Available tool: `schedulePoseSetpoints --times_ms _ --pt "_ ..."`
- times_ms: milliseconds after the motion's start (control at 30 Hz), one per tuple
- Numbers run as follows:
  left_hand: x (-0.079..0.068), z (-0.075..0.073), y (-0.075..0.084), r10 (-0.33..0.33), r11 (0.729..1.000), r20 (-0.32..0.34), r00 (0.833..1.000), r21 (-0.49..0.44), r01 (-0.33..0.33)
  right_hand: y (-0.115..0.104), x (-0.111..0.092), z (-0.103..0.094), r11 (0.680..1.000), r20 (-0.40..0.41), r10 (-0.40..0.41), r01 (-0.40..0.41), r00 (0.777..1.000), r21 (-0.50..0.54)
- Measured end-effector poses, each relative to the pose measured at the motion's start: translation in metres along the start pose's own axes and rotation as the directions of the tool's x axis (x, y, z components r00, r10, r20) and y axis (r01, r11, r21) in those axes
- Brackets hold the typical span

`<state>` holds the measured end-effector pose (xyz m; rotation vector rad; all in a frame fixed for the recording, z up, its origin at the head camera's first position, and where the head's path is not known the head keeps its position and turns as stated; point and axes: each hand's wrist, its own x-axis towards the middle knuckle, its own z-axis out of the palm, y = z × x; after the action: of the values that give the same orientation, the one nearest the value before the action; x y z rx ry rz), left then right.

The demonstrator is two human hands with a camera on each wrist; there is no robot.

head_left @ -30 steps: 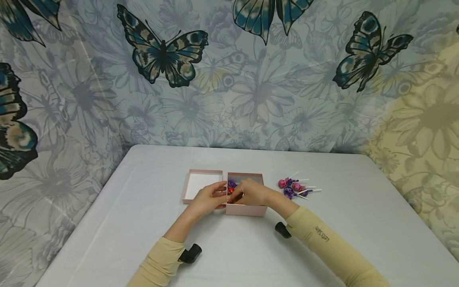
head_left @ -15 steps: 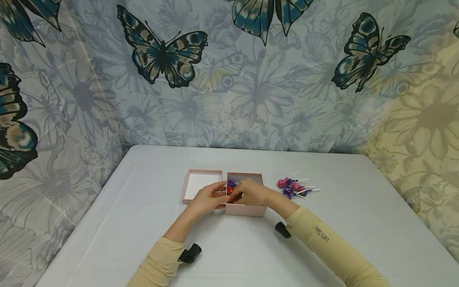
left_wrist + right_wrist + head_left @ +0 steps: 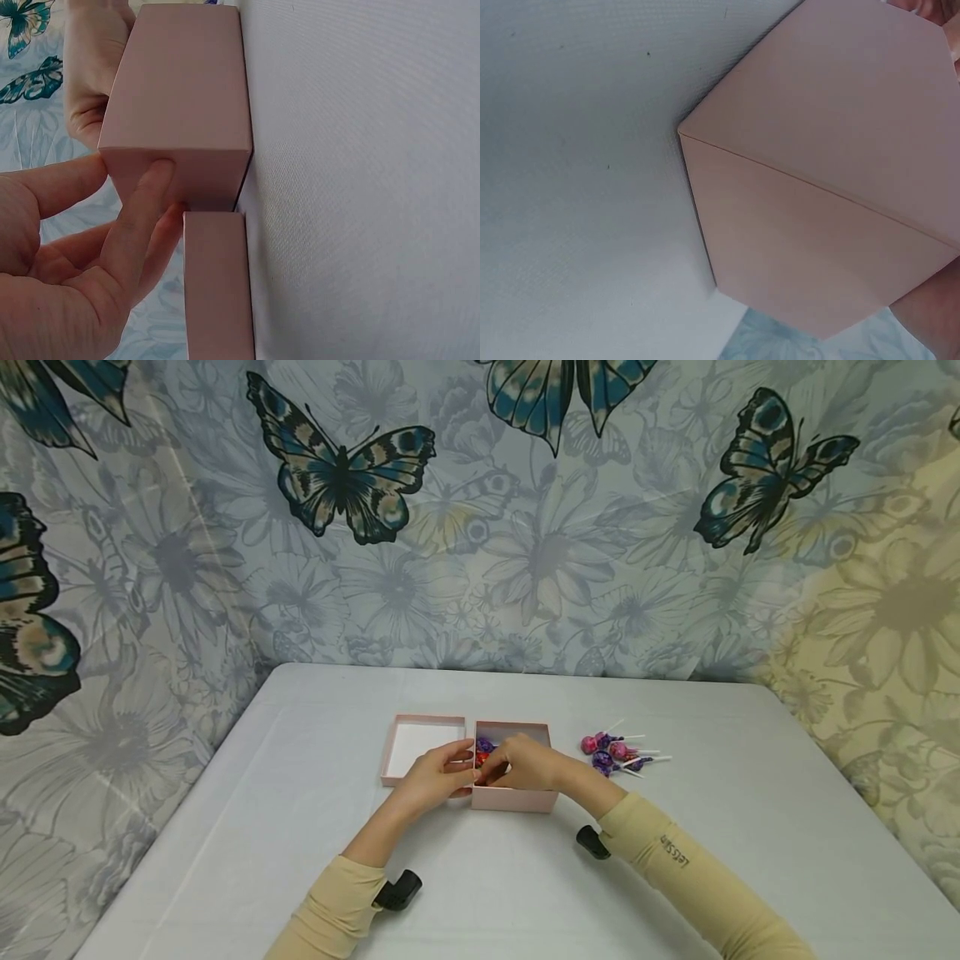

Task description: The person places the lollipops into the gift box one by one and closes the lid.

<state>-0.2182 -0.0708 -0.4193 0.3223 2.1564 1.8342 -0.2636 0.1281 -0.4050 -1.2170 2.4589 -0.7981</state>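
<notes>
On the table (image 3: 495, 885), I'm seeing the left hand (image 3: 429, 775), fingers extended, touching the pink box (image 3: 514, 801) at left; the right hand (image 3: 528, 762) resting inside, grip hidden.

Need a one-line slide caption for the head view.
Left hand against the open pink box, right hand dipped inside, loose lollipops lying on the white table.

I see a wrinkled, pale yellow left sleeve (image 3: 330, 906), a matching right sleeve (image 3: 697, 885) printed with small dark lettering (image 3: 673, 851), and, from my distance, a stubby black device (image 3: 399, 890) by each cuff.
</notes>
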Motion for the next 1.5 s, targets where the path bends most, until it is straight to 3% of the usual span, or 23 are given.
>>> schedulePoseSetpoints --times_ms 233,400,633,767,933,1167,1333,1500 --pt "0.0 0.0 -0.001 0.006 1.0 0.003 1.0 0.005 -0.006 0.0 -0.007 -0.006 0.999 -0.031 -0.033 0.033 0.999 0.012" --pt "0.0 0.0 -0.001 0.001 1.0 0.005 1.0 0.002 -0.001 0.003 -0.015 -0.011 0.999 -0.105 -0.02 0.025 0.994 0.038" --pt "0.001 0.0 -0.001 -0.001 1.0 0.0 1.0 0.013 0.001 0.006 -0.03 -0.014 0.981 -0.2 0.098 -0.06 0.975 0.185" --pt "0.001 0.0 0.0 -0.011 1.0 -0.011 1.0 0.014 0.011 0.007 -0.04 -0.012 0.962 -0.278 0.157 -0.083 0.948 0.259" --pt "0.001 0.001 0.001 -0.023 1.0 -0.021 1.0 0.014 0.023 0.008 -0.05 -0.008 0.903 -0.357 0.282 -0.12 0.891 0.413" --pt "0.001 0.001 0.0 -0.012 1.0 -0.011 1.0 -0.003 0.012 0.011 -0.061 -0.006 0.797 -0.385 0.441 -0.156 0.811 0.583" --pt "0.0 0.002 0.001 -0.024 1.0 -0.013 1.0 0.018 0.024 0.015 -0.069 -0.006 0.727 -0.369 0.495 -0.142 0.787 0.672" --pt "0.001 0.002 0.001 -0.038 0.999 -0.018 0.999 0.029 0.039 0.022 -0.079 -0.006 0.695 -0.366 0.505 -0.116 0.781 0.71"
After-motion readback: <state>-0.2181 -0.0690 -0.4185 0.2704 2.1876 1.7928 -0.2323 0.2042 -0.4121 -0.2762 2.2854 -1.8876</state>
